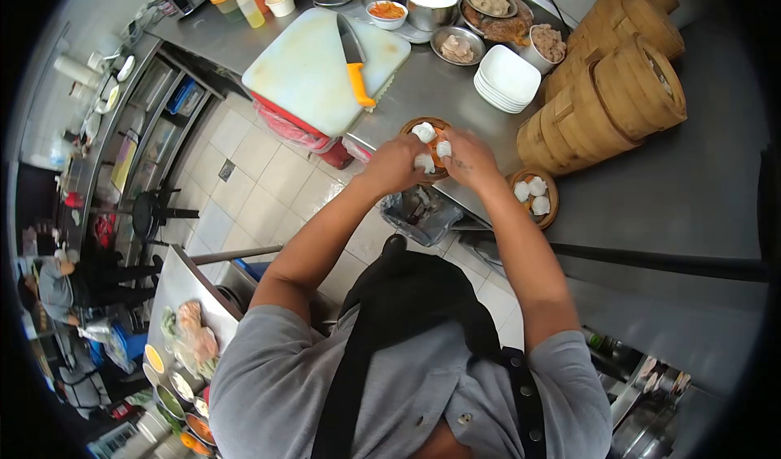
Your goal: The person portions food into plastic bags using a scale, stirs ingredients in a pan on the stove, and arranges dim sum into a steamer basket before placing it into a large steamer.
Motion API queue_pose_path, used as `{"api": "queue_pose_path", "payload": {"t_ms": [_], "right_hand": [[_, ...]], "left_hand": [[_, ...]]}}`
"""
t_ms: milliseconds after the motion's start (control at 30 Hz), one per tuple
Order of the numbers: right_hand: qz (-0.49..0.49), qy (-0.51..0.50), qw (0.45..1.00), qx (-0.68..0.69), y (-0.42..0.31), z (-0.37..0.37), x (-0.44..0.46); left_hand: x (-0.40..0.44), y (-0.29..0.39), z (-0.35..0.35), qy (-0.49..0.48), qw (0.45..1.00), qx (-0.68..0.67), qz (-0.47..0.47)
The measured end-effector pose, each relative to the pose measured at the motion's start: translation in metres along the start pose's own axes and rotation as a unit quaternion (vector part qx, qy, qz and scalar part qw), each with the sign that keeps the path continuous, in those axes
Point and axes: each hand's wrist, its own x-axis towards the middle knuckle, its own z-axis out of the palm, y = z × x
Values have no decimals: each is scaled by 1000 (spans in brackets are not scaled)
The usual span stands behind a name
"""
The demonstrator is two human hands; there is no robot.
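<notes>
A small round bamboo steamer [426, 121] sits at the near edge of the steel counter with white dumplings [423, 131] and something orange inside. My left hand [394, 165] reaches over its left side, fingers closed at a lower white dumpling [424, 163]. From the right comes my right hand [470, 160], thumb and fingertips pinched about another white dumpling [443, 148]. Parts of the steamer's rim are hidden under both hands. To the right, a second small steamer [554, 208] holds several white dumplings [538, 187].
Tall stacks of bamboo steamers [602, 105] lean at the right. White square dishes [506, 77] are piled behind my hands. An orange-handled knife [356, 73] lies on the cutting board [297, 73]. Bowls of filling [457, 48] line the back. Below the counter hangs a lined bin [419, 215].
</notes>
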Motion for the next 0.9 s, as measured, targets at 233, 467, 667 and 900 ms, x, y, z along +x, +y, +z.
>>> {"api": "queue_pose_path", "payload": {"t_ms": [233,467,667,900], "right_hand": [[29,-150,978,-143,20,41,33],[89,-43,995,-3,15,28,19],[112,-34,991,67,21,34,7],[-45,-7,998,-46,9,31,43]], "left_hand": [[14,-3,4,-123,984,120,39],[15,-5,13,-117,984,131,-19],[22,-6,10,-153,984,69,-51],[8,-7,18,60,991,122,20]]}}
